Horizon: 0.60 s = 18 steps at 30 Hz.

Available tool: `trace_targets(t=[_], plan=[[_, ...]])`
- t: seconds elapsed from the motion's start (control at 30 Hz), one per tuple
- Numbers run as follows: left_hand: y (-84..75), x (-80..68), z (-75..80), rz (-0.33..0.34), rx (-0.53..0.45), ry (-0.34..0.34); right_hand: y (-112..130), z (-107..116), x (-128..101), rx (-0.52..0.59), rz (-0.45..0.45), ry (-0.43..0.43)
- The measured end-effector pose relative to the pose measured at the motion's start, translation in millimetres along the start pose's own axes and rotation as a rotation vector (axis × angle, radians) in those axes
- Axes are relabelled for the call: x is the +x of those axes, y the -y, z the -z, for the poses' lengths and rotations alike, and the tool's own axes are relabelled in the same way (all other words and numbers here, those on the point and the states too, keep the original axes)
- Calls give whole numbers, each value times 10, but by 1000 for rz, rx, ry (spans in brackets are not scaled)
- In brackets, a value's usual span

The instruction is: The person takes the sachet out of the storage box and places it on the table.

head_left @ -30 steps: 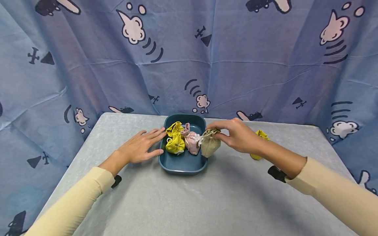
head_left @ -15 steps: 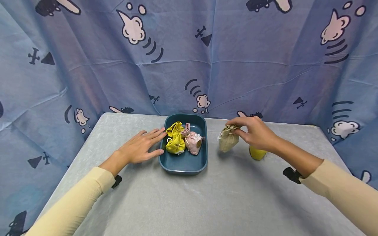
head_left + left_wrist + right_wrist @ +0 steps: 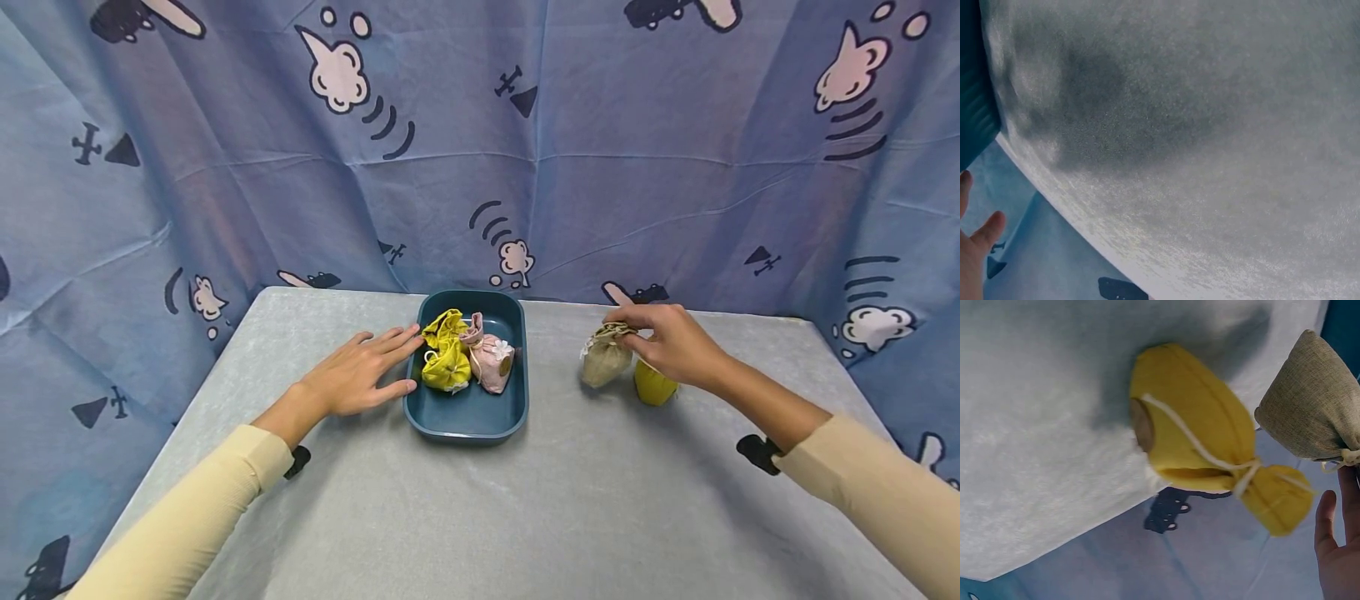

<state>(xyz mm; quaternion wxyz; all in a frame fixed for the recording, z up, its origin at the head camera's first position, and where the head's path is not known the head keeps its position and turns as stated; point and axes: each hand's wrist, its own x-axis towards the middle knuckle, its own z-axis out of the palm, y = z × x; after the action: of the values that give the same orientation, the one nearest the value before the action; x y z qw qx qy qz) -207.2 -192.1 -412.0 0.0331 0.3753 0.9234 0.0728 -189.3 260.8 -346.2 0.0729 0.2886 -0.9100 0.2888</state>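
You have the tan pouch [image 3: 604,362] pinched at its gathered neck by the fingers [image 3: 628,319] of your right hand [image 3: 667,342]. It hangs low over the bench [image 3: 480,517], well to the right of the tray [image 3: 466,417], and its base looks at or just above the cloth; you cannot tell which from the head view. Holding it by the drawstring neck lets the body hang free below your grip. Just beside it, on its right and partly under your hand, lies a yellow pouch [image 3: 654,383]. In the right wrist view that yellow pouch [image 3: 1197,444] lies on its side, its cord tied round the neck, and the tan pouch [image 3: 1313,403] sits close by it without clearly touching.

Your left hand [image 3: 358,375] lies flat on the bench, its fingers [image 3: 390,342] spread and straight, their tips against the tray's left wall. Set that way it seems to steady the tray, and it holds nothing.

Inside the tray sit two yellow pouches [image 3: 446,358] and a pink pouch [image 3: 490,360], bunched toward the far end. A blue printed curtain [image 3: 480,150] hangs behind the bench.
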Motion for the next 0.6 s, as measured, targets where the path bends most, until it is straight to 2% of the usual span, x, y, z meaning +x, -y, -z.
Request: trace_targets(t=[0.17, 0.6], plan=[[0, 1, 0, 0, 0, 2, -79, -6, -53, 2, -44, 3], [2, 0, -5, 1, -4, 3, -233, -35, -120, -36, -72, 16]])
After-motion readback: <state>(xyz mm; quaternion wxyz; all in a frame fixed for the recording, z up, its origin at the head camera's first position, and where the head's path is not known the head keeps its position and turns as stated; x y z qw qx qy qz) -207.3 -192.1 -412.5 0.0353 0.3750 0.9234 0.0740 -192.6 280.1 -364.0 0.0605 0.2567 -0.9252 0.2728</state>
